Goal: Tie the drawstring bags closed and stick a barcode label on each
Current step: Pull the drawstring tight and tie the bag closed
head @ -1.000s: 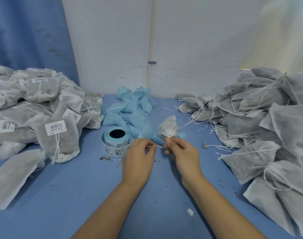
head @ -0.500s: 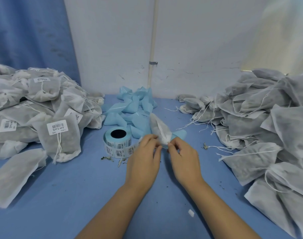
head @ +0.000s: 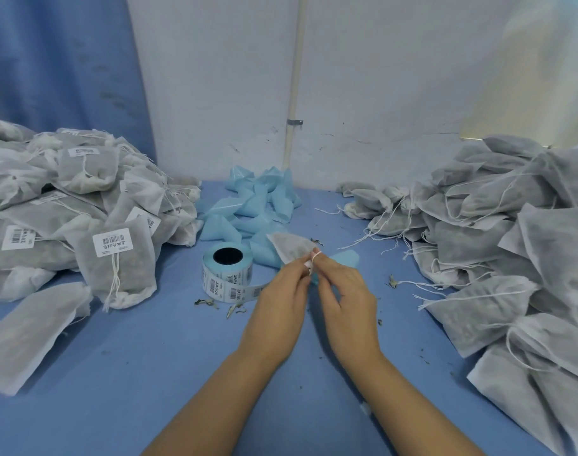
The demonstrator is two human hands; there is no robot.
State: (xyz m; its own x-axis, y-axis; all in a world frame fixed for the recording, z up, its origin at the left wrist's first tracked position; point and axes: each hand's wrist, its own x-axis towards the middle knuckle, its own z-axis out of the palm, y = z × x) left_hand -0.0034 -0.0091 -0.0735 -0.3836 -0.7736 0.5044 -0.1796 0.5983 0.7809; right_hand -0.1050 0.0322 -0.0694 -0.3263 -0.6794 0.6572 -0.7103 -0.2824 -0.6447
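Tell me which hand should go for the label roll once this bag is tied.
Left, probably. The left hand lies right beside the roll, whose loose strip runs toward it. The right hand is on the far side, so it would have to cross over. Both pinch the bag.

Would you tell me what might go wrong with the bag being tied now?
The drawstring looped round a fingertip of the right hand may knot onto the finger instead of the bag. The left hand hangs just over the loose strip off the label roll, so labels might stick to it.
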